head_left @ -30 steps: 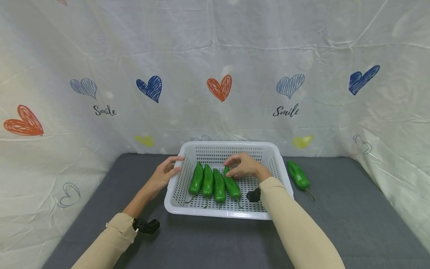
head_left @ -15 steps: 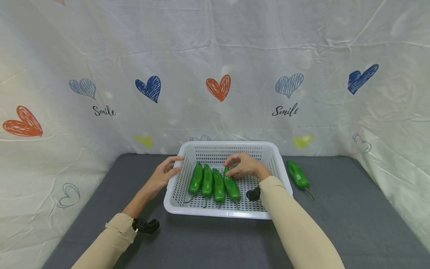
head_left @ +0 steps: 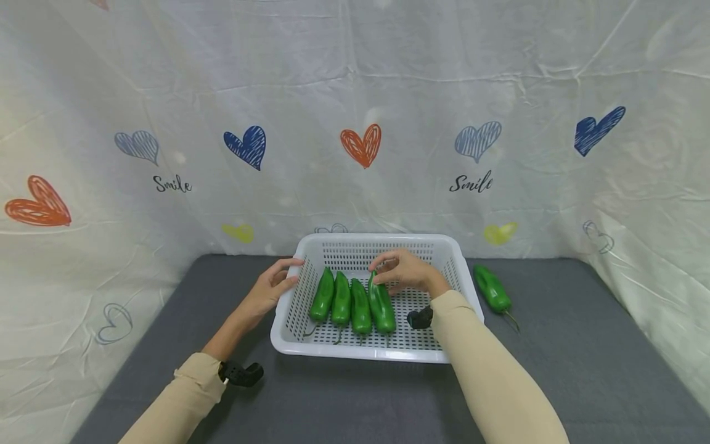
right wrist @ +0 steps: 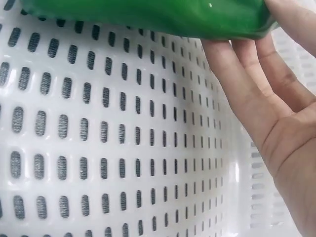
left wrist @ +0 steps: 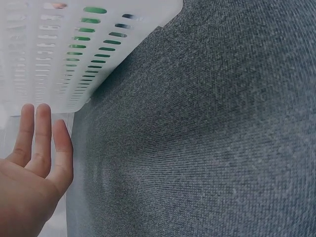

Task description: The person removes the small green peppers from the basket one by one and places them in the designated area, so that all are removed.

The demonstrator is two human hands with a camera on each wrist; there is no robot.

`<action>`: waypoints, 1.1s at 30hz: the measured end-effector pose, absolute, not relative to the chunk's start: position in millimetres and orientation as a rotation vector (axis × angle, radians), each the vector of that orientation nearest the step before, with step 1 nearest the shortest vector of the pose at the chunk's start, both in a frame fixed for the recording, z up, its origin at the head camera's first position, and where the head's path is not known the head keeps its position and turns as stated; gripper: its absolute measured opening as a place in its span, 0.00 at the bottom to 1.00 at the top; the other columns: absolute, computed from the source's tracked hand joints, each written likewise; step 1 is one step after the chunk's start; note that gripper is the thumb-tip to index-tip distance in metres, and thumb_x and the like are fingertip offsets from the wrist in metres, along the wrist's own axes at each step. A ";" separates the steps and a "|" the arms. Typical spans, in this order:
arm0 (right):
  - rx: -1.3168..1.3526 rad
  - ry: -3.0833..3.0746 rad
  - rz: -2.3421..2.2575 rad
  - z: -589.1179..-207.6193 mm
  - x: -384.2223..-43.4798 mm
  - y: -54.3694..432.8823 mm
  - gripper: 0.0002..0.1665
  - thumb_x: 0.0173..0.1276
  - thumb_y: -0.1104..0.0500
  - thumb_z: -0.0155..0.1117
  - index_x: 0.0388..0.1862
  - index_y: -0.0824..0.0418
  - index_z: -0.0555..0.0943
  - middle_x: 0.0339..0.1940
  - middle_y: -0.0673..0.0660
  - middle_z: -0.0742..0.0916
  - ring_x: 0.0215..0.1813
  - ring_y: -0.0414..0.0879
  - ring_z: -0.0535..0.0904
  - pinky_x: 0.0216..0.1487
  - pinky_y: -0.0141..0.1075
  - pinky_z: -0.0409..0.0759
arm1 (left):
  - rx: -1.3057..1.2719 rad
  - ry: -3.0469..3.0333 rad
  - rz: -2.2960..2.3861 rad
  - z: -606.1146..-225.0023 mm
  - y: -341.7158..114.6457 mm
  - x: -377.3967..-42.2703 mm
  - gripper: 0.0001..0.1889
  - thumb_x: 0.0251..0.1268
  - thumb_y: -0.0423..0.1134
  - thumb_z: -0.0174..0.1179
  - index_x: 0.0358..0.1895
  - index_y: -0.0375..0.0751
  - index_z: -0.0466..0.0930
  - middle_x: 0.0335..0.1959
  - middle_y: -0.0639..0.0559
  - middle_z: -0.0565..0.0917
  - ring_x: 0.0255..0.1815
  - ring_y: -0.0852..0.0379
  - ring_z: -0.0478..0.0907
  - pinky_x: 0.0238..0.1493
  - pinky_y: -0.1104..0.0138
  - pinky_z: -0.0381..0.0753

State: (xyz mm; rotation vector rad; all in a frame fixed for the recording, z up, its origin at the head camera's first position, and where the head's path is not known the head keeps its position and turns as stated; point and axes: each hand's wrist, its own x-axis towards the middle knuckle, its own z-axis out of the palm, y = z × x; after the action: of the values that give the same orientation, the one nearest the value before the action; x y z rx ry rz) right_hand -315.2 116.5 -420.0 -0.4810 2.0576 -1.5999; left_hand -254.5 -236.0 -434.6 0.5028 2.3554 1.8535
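Several green peppers lie side by side in a white slotted plastic basket (head_left: pixel 333 350), stems toward me. My right hand (head_left: pixel 407 271) pinches the far tip of the rightmost one, a green pepper (head_left: pixel 381 308), between thumb and fingers. In the right wrist view the pepper (right wrist: pixel 163 17) crosses the top, with fingertips under its end and the thumb over it. My left hand (head_left: pixel 266 293) rests at the basket's left rim, index finger and thumb touching it. Seen from the left wrist, the fingers of that hand (left wrist: pixel 34 173) stretch fairly straight along the outer wall.
One more green pepper (head_left: pixel 492 290) lies on the dark grey tablecloth (head_left: pixel 355 401), right of the basket. Behind the table hangs a white curtain (head_left: pixel 310 203) printed with hearts. Slots in the basket's wall (left wrist: pixel 74 49) show green through them.
My right hand has lifted slightly, and the far end of the pinched pepper has risen and turned a little with it. The left hand keeps its place.
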 end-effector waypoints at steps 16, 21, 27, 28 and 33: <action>-0.569 2.094 -1.693 -407.9 -316.6 119.5 0.24 0.66 0.65 0.75 0.60 0.71 0.81 0.52 0.62 0.86 0.52 0.57 0.83 0.48 0.52 0.84 | 0.497 2.340 1.862 -434.3 -235.8 -254.5 0.22 0.81 0.41 0.55 0.72 0.44 0.67 0.62 0.30 0.74 0.50 0.40 0.82 0.39 0.53 0.86; -0.585 2.090 -1.756 -400.1 -315.5 117.2 0.26 0.65 0.64 0.76 0.59 0.71 0.81 0.53 0.62 0.85 0.54 0.58 0.82 0.47 0.51 0.84 | 0.520 2.343 1.862 -434.6 -236.5 -254.9 0.22 0.81 0.39 0.54 0.73 0.41 0.67 0.61 0.28 0.73 0.50 0.38 0.82 0.39 0.53 0.86; -0.618 2.073 -1.830 -390.1 -314.5 115.0 0.27 0.66 0.64 0.75 0.61 0.73 0.79 0.55 0.63 0.84 0.53 0.57 0.82 0.47 0.52 0.84 | 0.539 2.334 1.865 -434.1 -236.9 -254.7 0.22 0.81 0.37 0.53 0.72 0.38 0.66 0.62 0.26 0.73 0.50 0.37 0.82 0.39 0.54 0.86; -0.620 2.066 -1.843 -388.3 -314.1 114.9 0.27 0.66 0.65 0.75 0.61 0.73 0.79 0.55 0.63 0.83 0.53 0.58 0.82 0.47 0.52 0.84 | 0.540 2.333 1.862 -434.0 -236.7 -254.8 0.22 0.81 0.37 0.53 0.72 0.38 0.66 0.62 0.26 0.73 0.50 0.37 0.82 0.39 0.54 0.86; -0.640 2.066 -1.880 -377.6 -310.6 115.6 0.27 0.67 0.66 0.73 0.62 0.74 0.78 0.56 0.64 0.83 0.53 0.59 0.82 0.48 0.52 0.84 | 0.541 2.348 1.843 -433.6 -235.7 -255.3 0.21 0.81 0.38 0.54 0.72 0.40 0.67 0.62 0.26 0.73 0.50 0.36 0.82 0.38 0.53 0.86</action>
State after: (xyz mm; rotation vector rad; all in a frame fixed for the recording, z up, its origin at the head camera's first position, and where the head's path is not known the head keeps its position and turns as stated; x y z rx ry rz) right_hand -310.6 115.6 -377.6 -0.6400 2.0661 -1.8803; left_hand -255.3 -235.7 -433.6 0.5408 2.3477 1.8430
